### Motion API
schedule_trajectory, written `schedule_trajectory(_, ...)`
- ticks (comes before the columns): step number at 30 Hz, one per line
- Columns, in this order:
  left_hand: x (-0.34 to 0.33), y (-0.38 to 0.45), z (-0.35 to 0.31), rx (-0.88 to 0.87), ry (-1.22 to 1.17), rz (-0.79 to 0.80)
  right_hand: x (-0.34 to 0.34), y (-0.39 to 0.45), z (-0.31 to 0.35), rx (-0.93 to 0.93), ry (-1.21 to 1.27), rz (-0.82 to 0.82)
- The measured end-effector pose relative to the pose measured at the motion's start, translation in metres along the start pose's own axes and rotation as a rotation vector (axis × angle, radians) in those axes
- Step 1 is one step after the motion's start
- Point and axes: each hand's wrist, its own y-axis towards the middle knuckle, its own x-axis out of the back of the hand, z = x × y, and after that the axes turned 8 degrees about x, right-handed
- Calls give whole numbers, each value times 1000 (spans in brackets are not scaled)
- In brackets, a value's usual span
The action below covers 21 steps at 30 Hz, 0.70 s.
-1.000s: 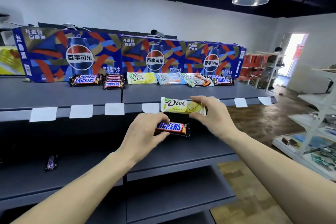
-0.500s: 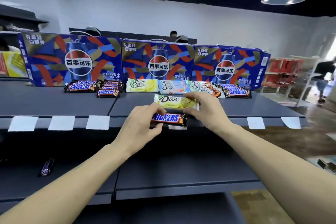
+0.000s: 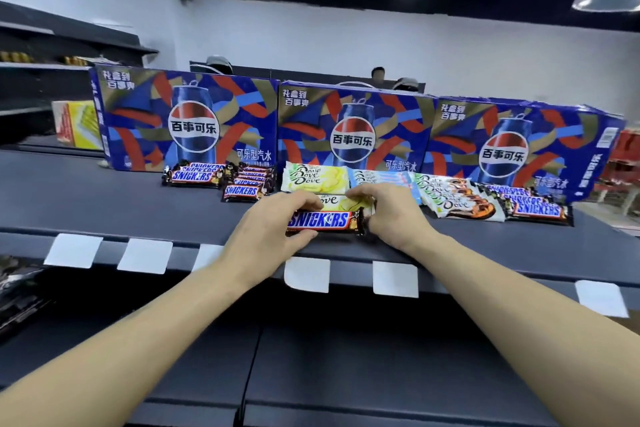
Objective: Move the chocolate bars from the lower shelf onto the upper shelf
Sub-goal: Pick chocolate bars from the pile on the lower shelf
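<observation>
Left hand (image 3: 266, 229): gripping the Snickers bar (image 3: 323, 221) by its left end, over the upper shelf (image 3: 104, 204).
Right hand (image 3: 388, 210): pinching the yellow Dove bar (image 3: 341, 202), lying at 12 o'clock of the Snickers bar.
Stock behind: Dove stack (image 3: 313, 178) sitting at 12 o'clock, before Pepsi boxes (image 3: 356, 128).

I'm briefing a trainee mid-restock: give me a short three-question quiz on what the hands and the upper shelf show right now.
1. True or false: the left hand holds a Snickers bar.
2. Which bar does the right hand hold? A) yellow-green Dove bar B) blue Dove bar C) nothing
3. Fill in: behind the chocolate rows on the upper shelf stand three ____ boxes.

Key:
1. True; the bar is over the shelf's front edge.
2. A, the yellow-green Dove bar, just behind the Snickers.
3. Pepsi boxes.
</observation>
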Motion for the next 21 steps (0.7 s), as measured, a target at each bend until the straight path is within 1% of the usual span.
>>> schedule_trajectory(4, 6, 24, 26, -6, 17, 18, -19, 33, -5, -34, -21, 17)
schedule_trajectory(9, 4, 44, 46, 9, 46, -16, -36, 63, -9, -40, -90, 14)
schedule_trajectory(15, 2, 57, 58, 69, 42, -39, -48, 83, -16, -72, -139, 38)
schedule_trajectory(21, -2, 61, 60, 108, 4, -18, -54, 93, -21, -87, -162, 21)
